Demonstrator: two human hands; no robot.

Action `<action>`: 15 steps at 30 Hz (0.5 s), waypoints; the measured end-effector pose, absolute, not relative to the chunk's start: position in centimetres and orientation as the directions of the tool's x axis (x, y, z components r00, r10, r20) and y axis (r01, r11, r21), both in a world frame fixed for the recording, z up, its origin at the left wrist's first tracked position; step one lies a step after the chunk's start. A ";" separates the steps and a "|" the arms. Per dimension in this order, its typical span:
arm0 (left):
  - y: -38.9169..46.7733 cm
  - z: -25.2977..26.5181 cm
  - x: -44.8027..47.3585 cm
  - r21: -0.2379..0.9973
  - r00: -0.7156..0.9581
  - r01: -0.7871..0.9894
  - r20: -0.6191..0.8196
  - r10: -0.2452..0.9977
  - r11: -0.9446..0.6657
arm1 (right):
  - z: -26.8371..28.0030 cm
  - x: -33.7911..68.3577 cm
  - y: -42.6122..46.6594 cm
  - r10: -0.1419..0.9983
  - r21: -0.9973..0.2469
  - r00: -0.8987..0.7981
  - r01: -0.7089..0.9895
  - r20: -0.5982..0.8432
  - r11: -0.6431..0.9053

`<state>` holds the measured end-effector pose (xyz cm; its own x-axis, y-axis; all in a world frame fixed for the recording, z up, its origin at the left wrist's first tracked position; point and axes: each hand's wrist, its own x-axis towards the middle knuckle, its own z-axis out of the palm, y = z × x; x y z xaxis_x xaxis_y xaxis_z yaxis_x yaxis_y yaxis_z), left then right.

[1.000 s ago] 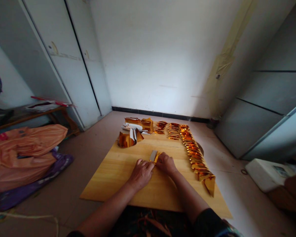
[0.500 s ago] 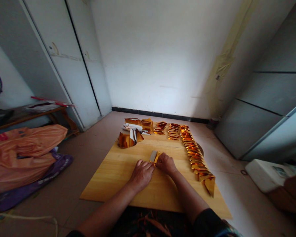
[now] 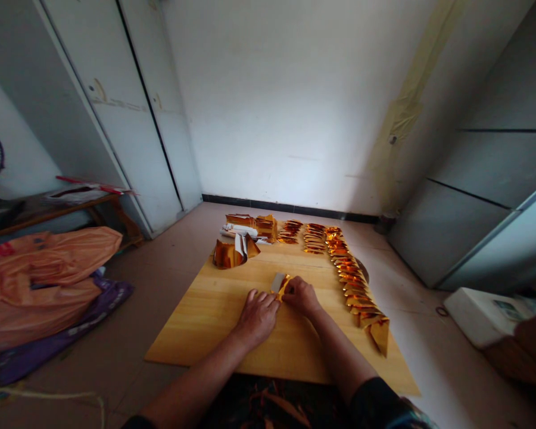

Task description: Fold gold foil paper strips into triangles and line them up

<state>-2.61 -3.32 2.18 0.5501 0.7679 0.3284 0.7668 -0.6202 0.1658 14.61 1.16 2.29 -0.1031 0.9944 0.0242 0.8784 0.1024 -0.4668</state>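
Near the middle of the wooden board (image 3: 196,325), both hands are at a small sheet of gold foil paper (image 3: 284,287) with a pale grey back showing at its left. My left hand (image 3: 256,316) lies over the near left end of the sheet, fingers pressed together on it. My right hand (image 3: 301,296) pinches the sheet's right side between thumb and fingers. A long row of folded gold foil pieces (image 3: 355,283) runs down the board's right side. Shorter rows of folded foil (image 3: 314,238) stand along the far edge.
A curved stack of gold foil sheets (image 3: 227,254) stands at the board's far left corner, with more foil stacks (image 3: 265,228) behind it. On the floor at left lie orange and purple bags (image 3: 58,268). Cabinets (image 3: 116,107) rise behind them; a white box (image 3: 480,316) sits at right.
My right hand has shifted very slightly, and a little more of the gold side of the sheet shows beside its fingers. My left hand stays in place.
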 end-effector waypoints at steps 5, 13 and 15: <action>-3.3 2.1 -2.6 0.174 0.553 0.759 0.335 0.763 -0.627 | 1.5 15.3 1.8 0.990 -0.504 -0.137 0.853 0.034 0.135; -3.2 2.0 -2.6 0.175 0.559 0.757 0.327 0.762 -0.630 | 1.3 15.3 1.5 0.989 -0.489 -0.135 0.860 0.065 0.149; -3.1 1.9 -2.6 0.171 0.558 0.757 0.334 0.760 -0.631 | 1.3 15.3 1.6 0.989 -0.489 -0.136 0.860 0.056 0.146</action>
<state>-2.56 -3.13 1.94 0.5583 0.7596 0.3336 0.7567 -0.6311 0.1706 15.34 1.65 1.28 -0.1356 0.9892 0.0560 0.8599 0.1455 -0.4892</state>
